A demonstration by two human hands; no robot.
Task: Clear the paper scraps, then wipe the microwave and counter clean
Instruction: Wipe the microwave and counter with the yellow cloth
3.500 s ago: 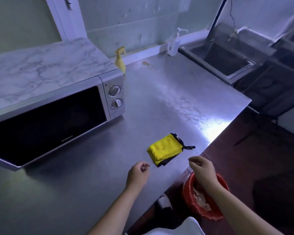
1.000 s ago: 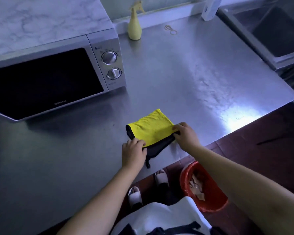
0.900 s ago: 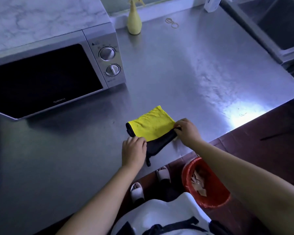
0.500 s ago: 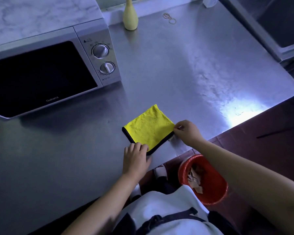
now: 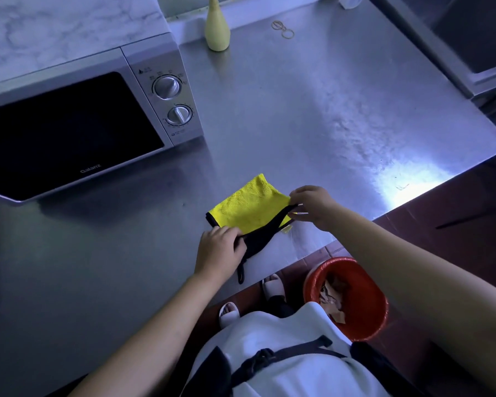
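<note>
Yellow cloth (image 5: 248, 206) near the counter's (image 5: 312, 116) near edge, right of the microwave (image 5: 78, 121); left hand (image 5: 218, 250) and right hand (image 5: 312, 204) each pinch its black-edged top layer.

looks like a kitchen, prob a commercial one: big stainless steel counter (image 5: 312, 116), a microwave (image 5: 78, 116) on it, and a steel sink (image 5: 470, 38) alongside

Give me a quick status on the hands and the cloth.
Left hand and right hand both pinching the cloth. Cloth half lifted off the counter, not yet wiping. Nothing between it and the microwave.
</note>
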